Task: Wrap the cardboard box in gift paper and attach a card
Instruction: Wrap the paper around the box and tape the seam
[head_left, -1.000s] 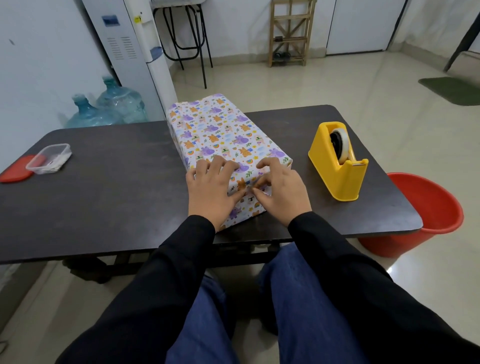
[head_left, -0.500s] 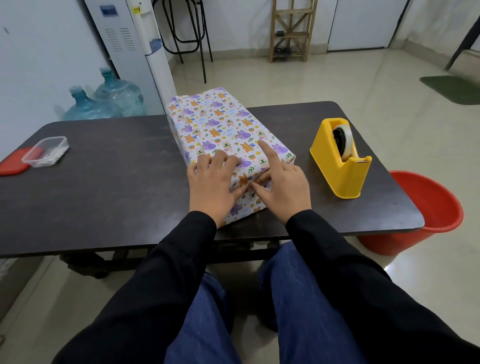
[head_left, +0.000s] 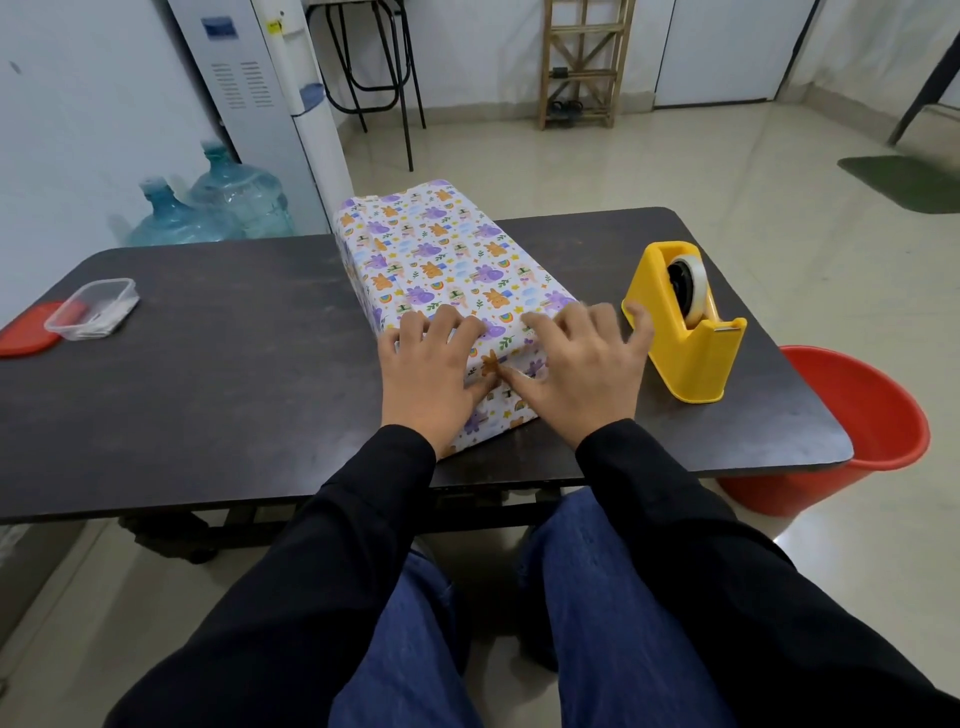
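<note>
A box wrapped in white gift paper with purple and orange animal prints (head_left: 441, 260) lies lengthwise on the dark table (head_left: 234, 374), its near end facing me. My left hand (head_left: 426, 374) rests on that near end, fingers over the top edge, thumb pressing the folded paper flap. My right hand (head_left: 576, 369) lies beside it with fingers spread across the top right corner, its thumb on the same flap. The thumbs almost meet at the flap's middle. No card is visible.
A yellow tape dispenser (head_left: 685, 332) stands just right of the box, close to my right hand. A clear plastic tub (head_left: 93, 309) and red lid (head_left: 26, 332) sit at the table's left. A red bucket (head_left: 852, 431) stands on the floor to the right.
My right hand has slid to the right along the box's near top edge, its fingers spreading toward the corner. My left hand stays pressed on the flap.
</note>
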